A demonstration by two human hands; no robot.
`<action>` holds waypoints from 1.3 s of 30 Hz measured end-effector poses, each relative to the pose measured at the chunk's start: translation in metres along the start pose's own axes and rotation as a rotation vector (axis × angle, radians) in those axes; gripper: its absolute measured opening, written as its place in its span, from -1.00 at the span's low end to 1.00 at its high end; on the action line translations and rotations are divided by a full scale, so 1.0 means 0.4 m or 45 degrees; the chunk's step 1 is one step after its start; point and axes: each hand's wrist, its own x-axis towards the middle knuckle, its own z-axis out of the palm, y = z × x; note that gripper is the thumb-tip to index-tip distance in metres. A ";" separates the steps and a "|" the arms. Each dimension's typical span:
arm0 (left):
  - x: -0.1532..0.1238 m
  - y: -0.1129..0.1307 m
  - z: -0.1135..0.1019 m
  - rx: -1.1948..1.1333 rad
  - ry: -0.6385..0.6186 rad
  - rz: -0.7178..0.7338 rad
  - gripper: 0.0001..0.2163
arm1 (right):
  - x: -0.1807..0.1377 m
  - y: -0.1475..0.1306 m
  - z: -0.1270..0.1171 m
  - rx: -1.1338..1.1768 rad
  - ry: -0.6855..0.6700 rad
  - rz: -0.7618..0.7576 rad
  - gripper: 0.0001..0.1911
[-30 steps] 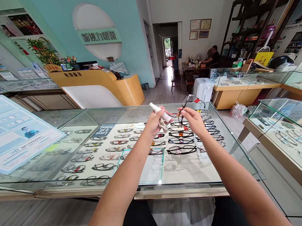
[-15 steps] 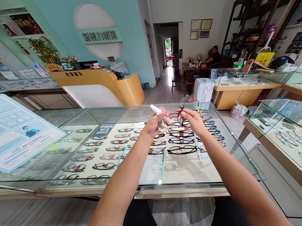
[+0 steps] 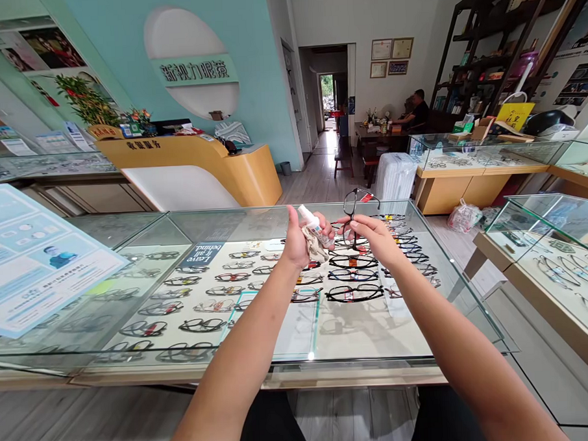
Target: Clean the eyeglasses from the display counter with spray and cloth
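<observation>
My left hand [image 3: 302,243] is closed round a small white spray bottle [image 3: 311,223] and a crumpled beige cloth [image 3: 317,249], the nozzle pointing up and left. My right hand [image 3: 372,235] pinches a pair of black-framed glasses [image 3: 352,208] with a red tag, held upright just right of the bottle. Both hands hover over the far part of a glass display counter [image 3: 453,285], above rows of spectacle frames [image 3: 353,292] lying inside it.
A blue leaflet stand [image 3: 37,258] sits on the counter at left. More glass cases [image 3: 558,248] run along the right. An orange reception desk [image 3: 194,166] stands behind, and a person [image 3: 418,111] sits at a table far back.
The glasses have come down and left, closer to the bottle. My left hand has tilted the bottle more upright and drawn it in slightly.
</observation>
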 end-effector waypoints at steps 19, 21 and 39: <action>-0.005 -0.021 -0.018 0.891 0.191 0.389 -0.40 | -0.005 -0.003 0.006 0.011 -0.295 0.057 -0.54; -0.005 -0.022 -0.020 0.885 0.188 0.371 -0.38 | -0.003 -0.003 -0.002 0.018 -0.189 0.044 -0.54; 0.032 0.069 -0.177 0.509 0.709 0.422 -0.34 | 0.004 0.019 -0.024 0.143 0.063 0.059 -0.56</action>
